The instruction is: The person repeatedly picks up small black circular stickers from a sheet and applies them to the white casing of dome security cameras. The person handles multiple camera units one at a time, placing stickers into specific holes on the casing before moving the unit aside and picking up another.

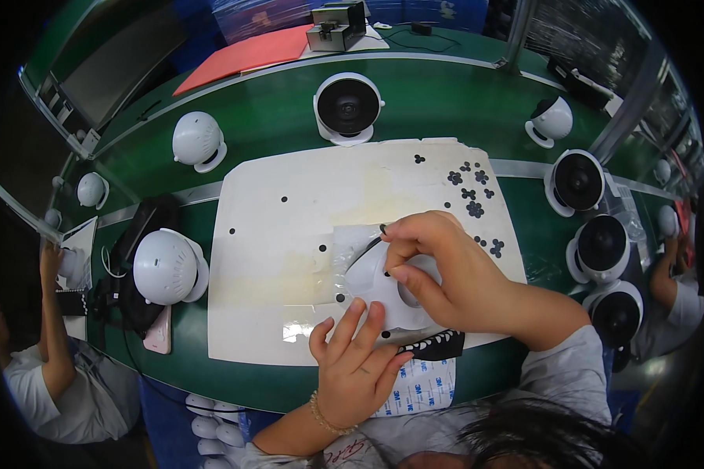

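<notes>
A white rounded housing (405, 311) lies in front of me on a clear plastic sheet (343, 262), mostly covered by my hands. My left hand (352, 367) rests its spread fingers against the housing's near left side. Above the housing my right hand (454, 273) is bent, its thumb and fingers curled inward. A small black round pad (383, 229) shows at its index fingertip. Single black pads dot the cream board (266, 273) around the housing. Beside my left fingers lies a black strip with white cut-outs (438, 345), over a white sheet with blue print (426, 387).
Clusters of black pads (475, 209) lie on the board's far right. White ball-shaped cameras stand around: one at the back (348, 108), one at left (168, 267), several at right (601, 246). A phone (158, 332) lies left. Other people work at both sides.
</notes>
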Tool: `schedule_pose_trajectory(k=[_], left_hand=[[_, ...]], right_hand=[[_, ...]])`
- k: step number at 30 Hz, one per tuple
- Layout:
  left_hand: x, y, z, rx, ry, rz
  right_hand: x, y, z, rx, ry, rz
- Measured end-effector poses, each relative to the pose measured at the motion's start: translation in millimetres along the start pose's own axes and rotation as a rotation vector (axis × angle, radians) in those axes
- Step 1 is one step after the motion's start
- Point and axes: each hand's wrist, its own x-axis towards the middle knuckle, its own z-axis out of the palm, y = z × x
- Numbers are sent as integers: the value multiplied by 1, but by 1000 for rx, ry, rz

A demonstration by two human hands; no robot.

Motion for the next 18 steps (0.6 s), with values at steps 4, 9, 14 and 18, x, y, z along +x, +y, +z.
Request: schedule_pose_trajectory(k=[4, 9, 14, 18], left_hand=[[2, 0, 2, -14, -1, 16], [2, 1, 0, 8, 12, 4], [3, 1, 1, -23, 8, 14], [1, -3, 3, -13, -12, 72]], right_hand=[[-8, -4, -3, -448, 8, -195], [-20, -26, -10, -662, -70, -146], [-46, -9, -11, -272, 27, -6], [-52, -7, -4, -145, -48, 79]])
